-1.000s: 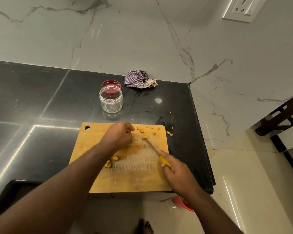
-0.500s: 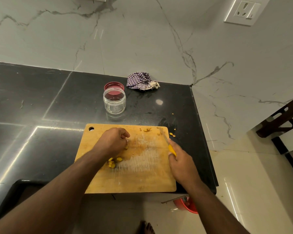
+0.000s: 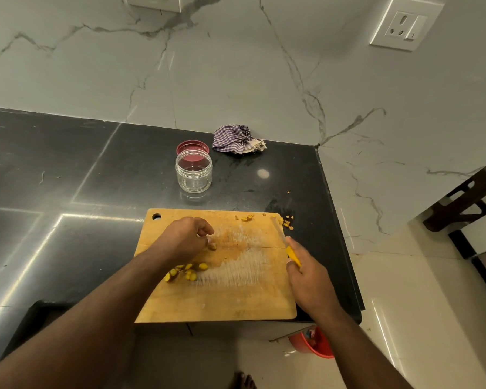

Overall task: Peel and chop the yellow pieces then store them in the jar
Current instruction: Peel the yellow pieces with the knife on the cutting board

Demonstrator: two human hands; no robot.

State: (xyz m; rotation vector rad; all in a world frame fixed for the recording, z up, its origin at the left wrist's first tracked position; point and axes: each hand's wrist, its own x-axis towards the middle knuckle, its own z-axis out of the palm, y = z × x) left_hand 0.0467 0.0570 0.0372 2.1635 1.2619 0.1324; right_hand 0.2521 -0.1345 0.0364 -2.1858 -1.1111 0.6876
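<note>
A wooden cutting board (image 3: 236, 299) lies at the counter's front edge. My left hand (image 3: 187, 237) is curled over its left half, its fingertips pinching a small yellow piece (image 3: 213, 246). Chopped yellow slices (image 3: 186, 271) lie beside my left wrist. My right hand (image 3: 306, 272) grips a yellow-handled knife (image 3: 286, 244) at the board's right edge, blade pointing away towards the far right corner. Small yellow scraps (image 3: 288, 223) lie at that corner, and more scraps (image 3: 246, 218) sit on the board's far edge. An open clear jar (image 3: 193, 174) stands behind the board.
The jar's red lid (image 3: 192, 147) lies just behind the jar, and a checked cloth (image 3: 236, 138) is bunched by the marble wall. The black counter (image 3: 68, 178) ends right of the board. A red bucket (image 3: 314, 343) sits on the floor below.
My right hand drew the knife from mid-board to the board's right edge, blade now pointing away. My left hand shifted slightly towards me on the board. More slices show by my left wrist.
</note>
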